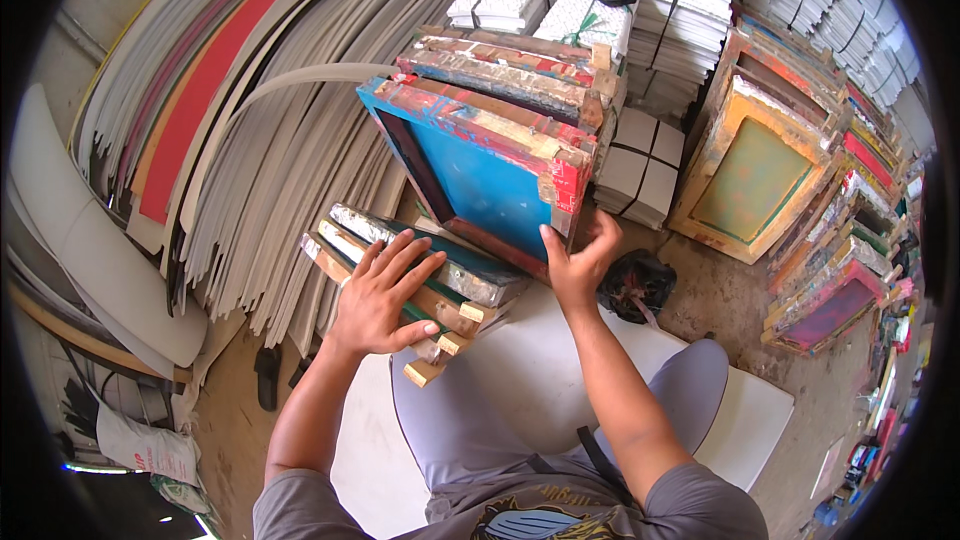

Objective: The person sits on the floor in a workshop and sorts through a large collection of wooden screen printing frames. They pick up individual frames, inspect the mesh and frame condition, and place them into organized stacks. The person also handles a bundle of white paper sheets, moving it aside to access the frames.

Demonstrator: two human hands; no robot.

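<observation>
Your left hand lies spread across the low leaning frames, while your right hand grips the right edge of the blue-screened frame standing just ahead of both hands, before more paint-stained frames.

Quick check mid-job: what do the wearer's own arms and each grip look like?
The left grip and right grip are ordinary human hands, ungloved. The forearms are uncovered, with no watch, band or cable visible at the wrists. Short, loose, dark grey sleeves cover the upper arms; no print shows on them.
</observation>
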